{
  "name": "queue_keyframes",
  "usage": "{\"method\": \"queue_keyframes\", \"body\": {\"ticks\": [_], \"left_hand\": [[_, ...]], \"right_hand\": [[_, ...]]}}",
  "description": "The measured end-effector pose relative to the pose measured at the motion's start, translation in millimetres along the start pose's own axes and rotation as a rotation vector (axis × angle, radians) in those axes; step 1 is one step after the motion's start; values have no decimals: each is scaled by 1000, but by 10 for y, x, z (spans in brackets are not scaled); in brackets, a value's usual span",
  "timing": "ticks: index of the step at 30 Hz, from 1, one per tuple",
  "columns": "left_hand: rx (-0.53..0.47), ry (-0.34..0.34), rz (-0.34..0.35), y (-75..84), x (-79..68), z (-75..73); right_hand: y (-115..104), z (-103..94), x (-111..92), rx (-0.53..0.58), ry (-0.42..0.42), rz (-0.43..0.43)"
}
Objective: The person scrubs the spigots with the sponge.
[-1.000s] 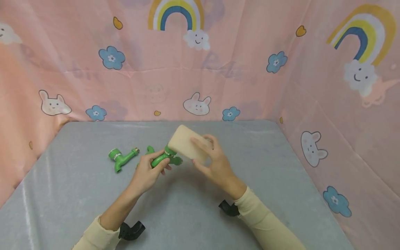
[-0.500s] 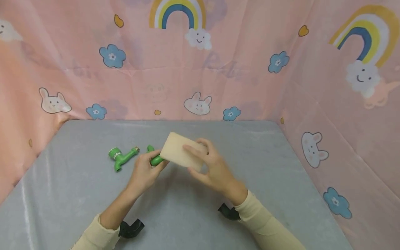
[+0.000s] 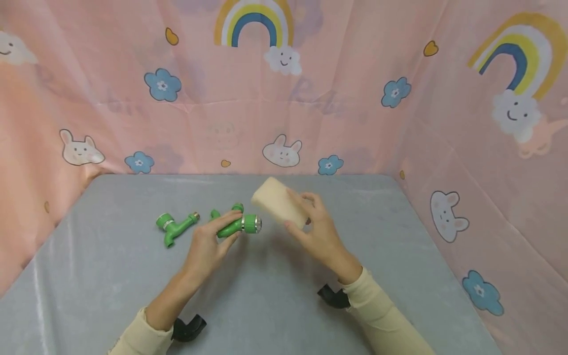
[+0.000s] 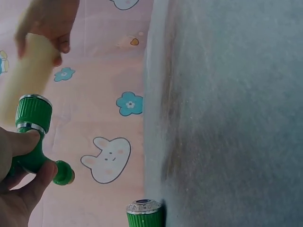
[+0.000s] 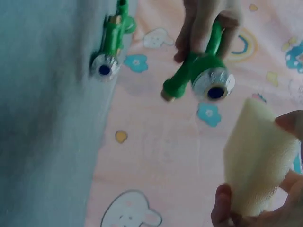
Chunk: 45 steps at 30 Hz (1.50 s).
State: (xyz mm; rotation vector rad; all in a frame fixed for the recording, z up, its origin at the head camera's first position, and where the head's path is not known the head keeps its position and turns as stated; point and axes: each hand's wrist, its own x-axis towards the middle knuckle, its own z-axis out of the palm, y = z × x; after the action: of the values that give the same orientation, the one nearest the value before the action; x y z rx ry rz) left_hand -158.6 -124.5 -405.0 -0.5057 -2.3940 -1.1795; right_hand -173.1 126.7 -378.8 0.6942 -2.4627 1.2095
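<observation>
My left hand [image 3: 206, 244] grips a green tap [image 3: 252, 224] by its body, above the table. The tap's ribbed knob with a silver end points right in the head view. My right hand [image 3: 324, 239] holds a cream sponge [image 3: 278, 201] between thumb and fingers, a short gap right of the tap. Seen from the right wrist, the sponge [image 5: 258, 156] is apart from the tap [image 5: 206, 71], whose silver cap faces that camera. A second green tap [image 3: 175, 229] lies on the table left of my left hand. More green [image 3: 215, 214] shows behind the left fingers, mostly hidden.
A grey cloth covers the table [image 3: 275, 305]. Pink printed curtains [image 3: 346, 128] stand along its back and right side. A black curved mount sits at the left wrist [image 3: 188, 329] and another black mount [image 3: 334, 297] at the right.
The sponge was against the tap's knob, then in front of it; now it has moved right and away. My left hand has turned the tap so its knob end points right.
</observation>
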Motion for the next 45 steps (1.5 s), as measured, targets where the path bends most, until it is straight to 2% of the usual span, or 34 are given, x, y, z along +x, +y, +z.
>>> {"method": "queue_keyframes", "body": {"ticks": [3, 5, 9, 11, 13, 16, 19, 22, 25, 27, 33, 39, 42, 45], "left_hand": [[-69, -3, 6, -9, -5, 3], [-163, -22, -28, -19, -2, -7], [-438, -95, -152, -51, 29, -45], [-547, -128, -210, -65, 43, -68], [-617, -155, -250, -76, 52, -88], [-658, -186, -302, -89, 53, -117], [-661, -224, -343, -101, 53, -139], [-673, -268, -365, -112, 61, -145], [-721, -309, -368, -114, 72, -142], [-768, -321, -375, -115, 75, -139], [-840, -292, -458, -131, 76, -144], [-956, -234, -608, -145, 107, -161], [-992, -244, -650, -149, 106, -162], [-994, -288, -637, -147, 99, -152]], "right_hand": [[-66, 47, -32, 50, -88, -80], [-92, 89, -52, 83, -143, -111], [-80, 138, -63, 124, -157, -79], [-57, 137, -52, 135, -157, -44], [-26, 122, -36, 130, -170, -3], [19, 82, -13, 101, -164, 50], [35, 46, 5, 96, -129, 61], [12, 29, 15, 99, -100, -19], [-28, 43, 5, 108, -114, -128], [-33, 62, -9, 108, -127, -160], [51, 83, -9, 89, -145, -82], [177, 14, 53, 38, -80, 16], [148, -7, 47, 40, -54, -43], [61, 29, 21, 29, -47, -155]]}}
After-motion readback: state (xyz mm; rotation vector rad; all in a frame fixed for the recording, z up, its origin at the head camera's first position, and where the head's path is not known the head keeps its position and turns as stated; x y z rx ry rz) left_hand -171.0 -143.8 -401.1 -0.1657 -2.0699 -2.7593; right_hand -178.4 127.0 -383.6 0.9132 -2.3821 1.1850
